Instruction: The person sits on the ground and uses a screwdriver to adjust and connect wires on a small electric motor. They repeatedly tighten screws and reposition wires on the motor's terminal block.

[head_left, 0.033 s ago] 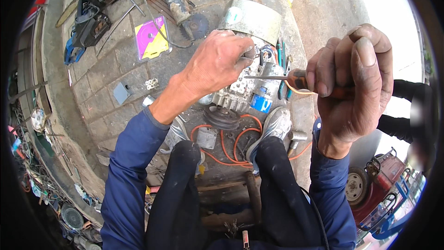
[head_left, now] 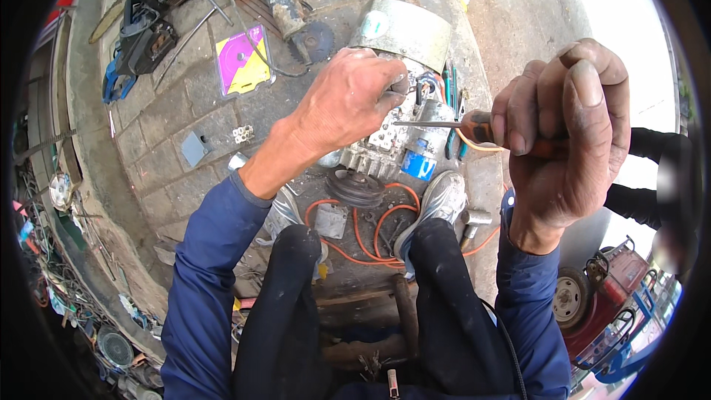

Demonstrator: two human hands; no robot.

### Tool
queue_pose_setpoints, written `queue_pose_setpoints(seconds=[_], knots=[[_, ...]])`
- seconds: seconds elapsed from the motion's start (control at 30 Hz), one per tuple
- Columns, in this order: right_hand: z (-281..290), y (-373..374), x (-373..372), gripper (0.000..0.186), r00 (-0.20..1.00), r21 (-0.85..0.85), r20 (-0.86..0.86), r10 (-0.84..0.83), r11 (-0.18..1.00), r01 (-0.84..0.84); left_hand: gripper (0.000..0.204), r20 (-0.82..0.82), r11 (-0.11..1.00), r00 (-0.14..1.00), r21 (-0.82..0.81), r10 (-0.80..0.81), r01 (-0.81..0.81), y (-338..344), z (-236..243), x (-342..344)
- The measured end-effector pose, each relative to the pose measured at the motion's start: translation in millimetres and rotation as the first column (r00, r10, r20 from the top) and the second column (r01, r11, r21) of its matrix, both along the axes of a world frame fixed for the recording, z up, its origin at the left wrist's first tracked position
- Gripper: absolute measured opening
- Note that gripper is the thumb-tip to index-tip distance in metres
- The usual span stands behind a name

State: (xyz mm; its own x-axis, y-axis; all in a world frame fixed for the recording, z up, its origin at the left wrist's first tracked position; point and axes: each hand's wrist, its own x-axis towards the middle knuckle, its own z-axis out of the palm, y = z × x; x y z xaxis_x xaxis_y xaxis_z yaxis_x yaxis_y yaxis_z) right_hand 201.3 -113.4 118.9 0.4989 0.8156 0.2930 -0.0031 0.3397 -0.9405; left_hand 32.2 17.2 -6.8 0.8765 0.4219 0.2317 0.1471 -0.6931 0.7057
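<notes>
An electric motor (head_left: 404,28) with a grey rounded cover sits on the paving between and beyond my feet. Its ribbed body, a cylinder with a blue label (head_left: 419,163) and a grooved pulley (head_left: 354,187) face me. My left hand (head_left: 348,100) is closed above the motor's exposed wiring area, thumb against the curled fingers; whatever it pinches is hidden. In my right hand (head_left: 566,126) is a screwdriver (head_left: 480,127) with an orange-brown and dark handle. The screwdriver's thin shaft points left, its tip over the motor, just right of my left hand; contact cannot be made out.
Pliers (head_left: 450,96) lie right of the motor. An orange hose (head_left: 359,230) coils by my shoes, near a hammer (head_left: 474,222). Farther left are an angle grinder (head_left: 285,7), a purple-yellow disc package (head_left: 244,59) and a chainsaw (head_left: 141,37). A red wheeled machine (head_left: 603,289) stands right.
</notes>
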Motion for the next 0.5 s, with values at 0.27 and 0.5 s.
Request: queue_pose_setpoints(seconds=[0.27, 0.5], knots=[[0.4, 4.0, -31.3, 0.023, 0.972, -0.071, 0.138, -0.191, 0.977, 0.202, 0.022, 0.063, 1.000, 0.998, 0.026, 0.000, -0.001, 0.5, -8.4, -2.2], [15.1, 17.0, -21.7, 0.038, 0.896, -0.220, 0.056, 0.440, 0.881, -0.419, 0.023, 0.048, 0.998, 0.998, -0.034, -0.051, 0.053, 4.3, -11.1, -4.8]])
